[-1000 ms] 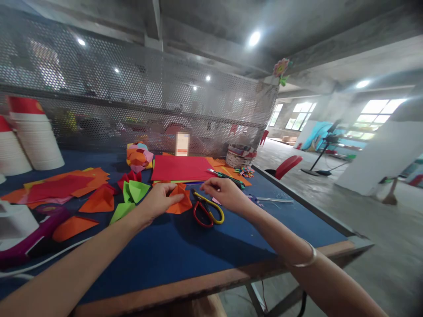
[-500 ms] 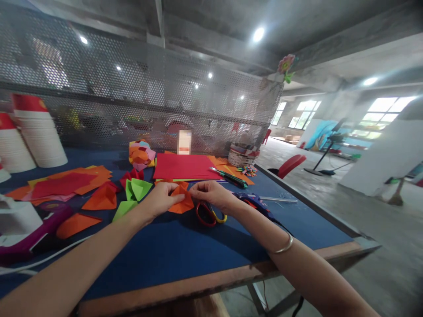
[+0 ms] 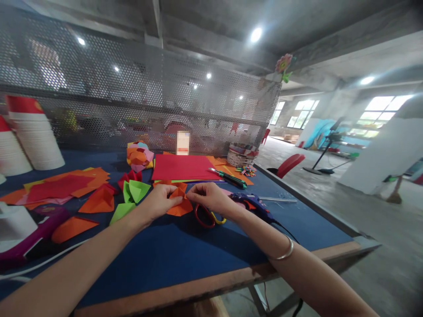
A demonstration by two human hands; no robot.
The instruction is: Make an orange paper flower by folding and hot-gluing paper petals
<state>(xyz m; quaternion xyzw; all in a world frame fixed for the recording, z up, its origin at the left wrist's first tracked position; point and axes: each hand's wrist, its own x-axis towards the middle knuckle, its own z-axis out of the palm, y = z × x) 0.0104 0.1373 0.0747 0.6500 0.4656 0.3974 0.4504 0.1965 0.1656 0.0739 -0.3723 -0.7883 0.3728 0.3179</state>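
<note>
A folded orange paper piece (image 3: pixel 179 203) lies on the blue table top (image 3: pixel 172 251). My left hand (image 3: pixel 161 201) pinches its left side with closed fingers. My right hand (image 3: pixel 210 196) has its fingers closed on the paper's right top corner. Right under my right hand lie red and yellow scissors (image 3: pixel 205 216). A blue glue gun (image 3: pixel 253 203) rests just right of that wrist. Folded green paper (image 3: pixel 135 191) and folded red paper (image 3: pixel 129 178) sit left of my left hand.
A red paper sheet stack (image 3: pixel 183 167), a green-handled cutter (image 3: pixel 228 176), a woven basket (image 3: pixel 241 155) and a multicoloured paper ball (image 3: pixel 139 155) lie at the back. Orange and red sheets (image 3: pixel 62 185), white cups (image 3: pixel 33 134) and a purple tool (image 3: pixel 31 237) occupy the left. A mesh screen (image 3: pixel 132 101) stands behind.
My right hand has moved left from above the scissors to the orange paper and closed on its corner. My left hand kept its grip on it.
</note>
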